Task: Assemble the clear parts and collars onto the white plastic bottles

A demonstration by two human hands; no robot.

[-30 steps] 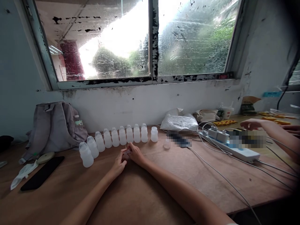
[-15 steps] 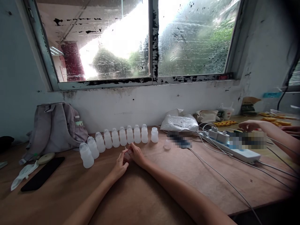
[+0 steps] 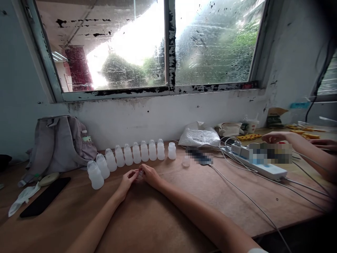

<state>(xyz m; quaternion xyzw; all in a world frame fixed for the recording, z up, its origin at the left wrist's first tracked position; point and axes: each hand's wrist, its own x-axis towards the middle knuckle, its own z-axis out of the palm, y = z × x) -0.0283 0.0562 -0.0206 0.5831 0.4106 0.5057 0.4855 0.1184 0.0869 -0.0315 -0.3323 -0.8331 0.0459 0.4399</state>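
The left hand [image 3: 126, 181] and right hand [image 3: 150, 175], shifted slightly leftward, pinch a small clear plastic piece [image 3: 141, 173] towards the surface's [image 3: 223, 200] far edge, before frosted-white plastic bottles [image 3: 127, 155]; handling seems unfinished.

Nine capped bottles [image 3: 128, 158] are standing in a curved row left of centre, and one uncapped bottle [image 3: 172, 151] is standing at the row's right end, making ten. One loose clear cap [image 3: 185, 162] is lying just right of it. At mid-frame, one left hand [image 3: 129, 177] and one right hand [image 3: 149, 174] are holding one small clear piece [image 3: 141, 173]. One backpack [image 3: 56, 144] is resting at the left; one power strip [image 3: 271, 171] is lying at the right, where two further hands [image 3: 276, 136] are showing.
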